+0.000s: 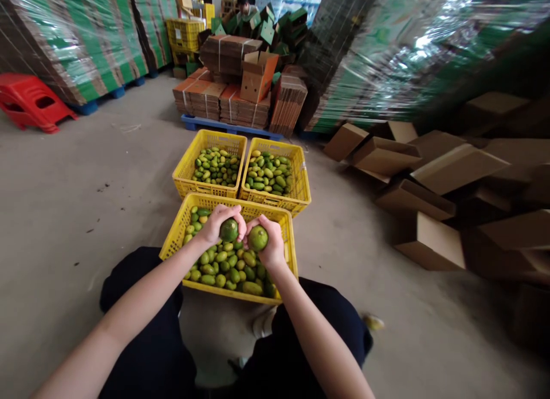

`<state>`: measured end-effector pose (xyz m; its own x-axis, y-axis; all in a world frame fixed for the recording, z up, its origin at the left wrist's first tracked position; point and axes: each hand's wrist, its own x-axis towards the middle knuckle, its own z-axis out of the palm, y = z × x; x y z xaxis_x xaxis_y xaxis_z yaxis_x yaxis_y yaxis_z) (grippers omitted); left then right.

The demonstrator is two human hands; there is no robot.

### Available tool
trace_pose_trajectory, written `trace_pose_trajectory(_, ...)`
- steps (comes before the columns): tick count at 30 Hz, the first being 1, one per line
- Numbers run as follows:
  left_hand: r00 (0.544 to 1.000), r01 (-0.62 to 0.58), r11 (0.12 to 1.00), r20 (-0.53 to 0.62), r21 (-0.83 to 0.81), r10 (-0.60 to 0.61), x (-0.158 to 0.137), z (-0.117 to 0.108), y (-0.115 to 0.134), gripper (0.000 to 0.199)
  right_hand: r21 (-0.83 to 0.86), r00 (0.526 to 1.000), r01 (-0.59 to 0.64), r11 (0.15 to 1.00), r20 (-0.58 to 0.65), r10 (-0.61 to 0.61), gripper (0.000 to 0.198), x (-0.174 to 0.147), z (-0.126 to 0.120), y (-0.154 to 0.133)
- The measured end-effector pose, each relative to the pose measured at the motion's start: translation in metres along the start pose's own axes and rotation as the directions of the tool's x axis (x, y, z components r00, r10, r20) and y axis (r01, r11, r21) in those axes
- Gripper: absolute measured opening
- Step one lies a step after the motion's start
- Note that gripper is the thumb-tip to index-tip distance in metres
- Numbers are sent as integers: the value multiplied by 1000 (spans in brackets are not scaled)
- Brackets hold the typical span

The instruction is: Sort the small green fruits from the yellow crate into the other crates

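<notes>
My left hand (218, 221) is closed around a round, dark green fruit (229, 230), lemon- or lime-like. Beside it, my right hand (274, 243) grips a lighter yellow-green fruit (258, 238). The two hands are close together, thumbs and fingers nearly meeting, with the fruit ends facing me. Both are held above a yellow plastic crate (174, 238) between my knees. Many loose green and yellowish oval fruits (234, 264) lie in that crate. Just beyond stand two more yellow crates, a left one (183, 181) and a right one (302, 184), each holding similar fruit.
Stacked flattened cartons (204, 100) rest on a blue pallet (232, 128) farther back. Open cardboard boxes (438, 238) are heaped on the right. A red stool (32, 101) is at the far left, near wrapped pallets (94, 38). One yellowish fruit (373, 322) lies on the floor by my right knee.
</notes>
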<state>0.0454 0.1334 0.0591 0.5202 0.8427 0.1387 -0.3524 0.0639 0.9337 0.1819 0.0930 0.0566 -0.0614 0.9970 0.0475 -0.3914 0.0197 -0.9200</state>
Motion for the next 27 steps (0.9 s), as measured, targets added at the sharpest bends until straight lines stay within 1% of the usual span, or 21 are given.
trace_pose_trajectory(2, 1000, 13, 1000, 3, -7, -13, 1, 1, 1, 55, 11, 1000, -1, 1000, 11, 1, 46, 0, 0, 1)
trace_pose_trajectory(4, 999, 35, 998, 3, -44, -35, 2, 2, 3, 52, 47, 999, -34, 998, 21, 34, 46, 1, -1, 2)
trace_pose_trajectory(5, 998, 68, 994, -7, -84, -68, 4, 2, 4, 51, 91, 997, -69, 993, 22, 68, 45, 2, -1, 2)
trace_pose_trajectory(6, 992, 121, 983, -28, -138, -126, 5, 2, 5, 50, 160, 994, -111, 981, 18, 110, 44, 3, -3, 2)
trace_pose_trajectory(7, 976, 195, 959, -56, -206, -210, 7, 2, 5, 49, 252, 987, -158, 955, 10, 161, 43, 5, -4, 2)
trace_pose_trajectory(8, 946, 276, 918, -89, -287, -312, 10, 1, 5, 47, 357, 977, -200, 912, -3, 215, 41, 7, -6, 1)
trace_pose_trajectory(9, 899, 348, 858, -126, -377, -420, 12, 0, 5, 45, 463, 963, -229, 856, -20, 268, 38, 9, -8, 1)
trace_pose_trajectory(10, 841, 397, 789, -159, -469, -518, 14, -1, 4, 42, 554, 949, -241, 797, -39, 314, 34, 11, -10, 0)
trace_pose_trajectory(11, 783, 416, 722, -186, -553, -593, 15, -2, 3, 40, 623, 934, -244, 743, -55, 352, 31, 13, -11, -1)
trace_pose_trajectory(12, 738, 408, 666, -205, -624, -643, 17, -3, 2, 37, 668, 921, -245, 703, -65, 383, 27, 15, -12, -3)
trace_pose_trajectory(13, 706, 388, 625, -217, -678, -674, 17, -4, 0, 34, 696, 912, -242, 676, -75, 404, 24, 16, -13, -4)
trace_pose_trajectory(14, 687, 363, 598, -229, -715, -690, 18, -4, -1, 32, 713, 904, -238, 660, -87, 420, 21, 17, -14, -5)
trace_pose_trajectory(17, 666, 306, 568, -254, -764, -701, 19, -2, -3, 32, 730, 863, -253, 635, -127, 489, 18, 19, -15, -7)
trace_pose_trajectory(20, 673, 273, 557, -258, -785, -693, 19, 1, -3, 34, 728, 816, -269, 631, -175, 551, 18, 21, -16, -9)
trace_pose_trajectory(22, 673, 265, 559, -264, -786, -690, 19, 1, -3, 33, 722, 805, -263, 640, -201, 558, 19, 21, -16, -10)
trace_pose_trajectory(25, 648, 278, 563, -280, -778, -708, 20, -1, -3, 30, 709, 797, -259, 656, -227, 560, 22, 21, -16, -10)
trace_pose_trajectory(27, 637, 312, 549, -258, -776, -727, 21, -4, -4, 30, 698, 792, -278, 660, -222, 568, 27, 21, -16, -9)
